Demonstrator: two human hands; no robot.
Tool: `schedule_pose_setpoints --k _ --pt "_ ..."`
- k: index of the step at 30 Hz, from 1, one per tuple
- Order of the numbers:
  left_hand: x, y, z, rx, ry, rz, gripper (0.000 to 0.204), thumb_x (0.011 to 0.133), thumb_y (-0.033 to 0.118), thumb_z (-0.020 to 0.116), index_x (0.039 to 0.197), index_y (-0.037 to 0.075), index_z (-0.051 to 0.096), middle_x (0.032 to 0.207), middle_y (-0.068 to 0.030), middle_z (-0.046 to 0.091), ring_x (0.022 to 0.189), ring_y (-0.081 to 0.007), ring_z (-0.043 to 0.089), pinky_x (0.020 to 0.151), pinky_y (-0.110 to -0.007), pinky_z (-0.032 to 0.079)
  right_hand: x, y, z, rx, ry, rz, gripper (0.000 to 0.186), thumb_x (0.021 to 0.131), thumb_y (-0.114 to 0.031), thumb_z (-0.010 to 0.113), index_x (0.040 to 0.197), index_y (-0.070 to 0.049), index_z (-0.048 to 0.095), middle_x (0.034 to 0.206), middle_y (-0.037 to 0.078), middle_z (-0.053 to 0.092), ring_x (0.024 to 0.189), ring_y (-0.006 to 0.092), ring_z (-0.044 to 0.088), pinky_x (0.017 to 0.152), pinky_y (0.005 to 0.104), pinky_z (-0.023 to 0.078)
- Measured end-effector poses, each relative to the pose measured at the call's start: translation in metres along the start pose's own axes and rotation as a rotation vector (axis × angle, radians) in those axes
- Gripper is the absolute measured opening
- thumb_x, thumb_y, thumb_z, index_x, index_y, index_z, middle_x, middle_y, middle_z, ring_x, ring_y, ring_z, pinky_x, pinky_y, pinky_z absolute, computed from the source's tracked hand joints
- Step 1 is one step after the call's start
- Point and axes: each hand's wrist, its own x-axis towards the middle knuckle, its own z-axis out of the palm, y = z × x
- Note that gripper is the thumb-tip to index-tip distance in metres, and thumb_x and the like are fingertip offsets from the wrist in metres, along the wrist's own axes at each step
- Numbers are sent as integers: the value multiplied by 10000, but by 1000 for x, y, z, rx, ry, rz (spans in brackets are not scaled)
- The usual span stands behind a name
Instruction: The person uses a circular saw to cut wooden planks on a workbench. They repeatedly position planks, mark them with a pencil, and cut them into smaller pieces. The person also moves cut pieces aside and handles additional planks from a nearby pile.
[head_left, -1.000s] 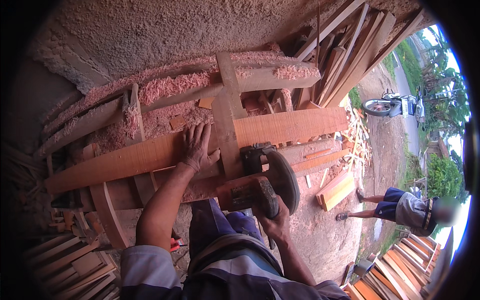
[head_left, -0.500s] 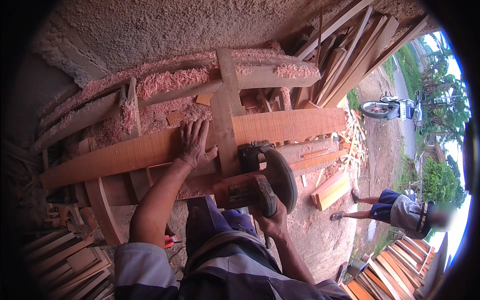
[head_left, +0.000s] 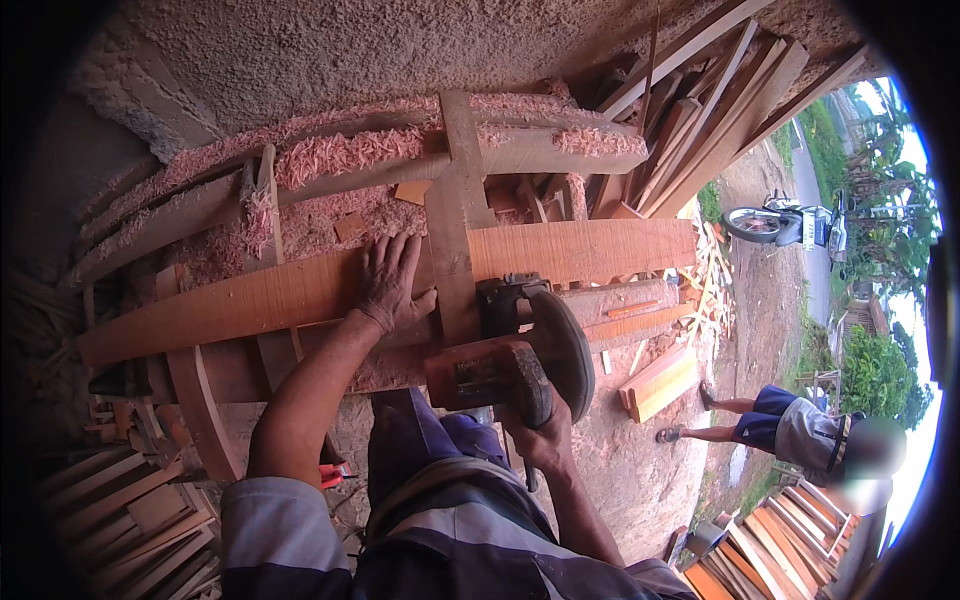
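A long reddish-brown board (head_left: 240, 300) lies across the wooden workbench frame, running from left to right. My left hand (head_left: 393, 283) rests flat on it with fingers stretched out, thumb toward a wooden crosspiece (head_left: 457, 225) that spans the board. My right hand (head_left: 541, 435) is wrapped round the rear handle of a circular saw (head_left: 490, 372) with a red motor housing and a dark round guard. The saw stands at the board's near edge, just right of the crosspiece. Its blade is hidden from view.
Pink shavings (head_left: 350, 155) cover the bench rails along a rough wall. Planks (head_left: 690, 130) lean at the back right. A squared timber piece (head_left: 660, 383) lies on the ground. Another person (head_left: 800, 425) stands at right, near a motorcycle (head_left: 790, 222). Stacked boards (head_left: 130, 520) lie at lower left.
The view has shifted slightly. Both hands, the circular saw and the board keep nearly the same places relative to each other. The other person's upper body has moved a little.
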Motion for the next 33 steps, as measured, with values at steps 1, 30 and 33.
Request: schedule_pose_setpoints --k 1,30,33 --pt "0 0 0 -10 -11 -5 984 732 534 682 1505 -8 403 1512 -215 397 1396 -418 342 1195 -618 199 2 0 1 17 -2 -1 300 807 -156 816 977 -38 598 825 51 629 769 144 572 734 324 505" --pt "-2 -6 6 2 38 53 883 903 613 568 1499 -22 423 1464 -206 447 1395 -386 351 1179 -574 201 85 -25 12 35 -53 -65 317 809 -167 796 1006 -21 595 854 53 610 791 151 558 755 333 497" --pt "0 -2 -3 -39 3 48 821 913 529 584 1481 -43 432 1452 -205 452 1398 -383 347 1184 -567 194 94 -30 13 8 -42 -73 316 807 -155 794 1012 -17 597 872 46 616 803 145 560 760 329 500"
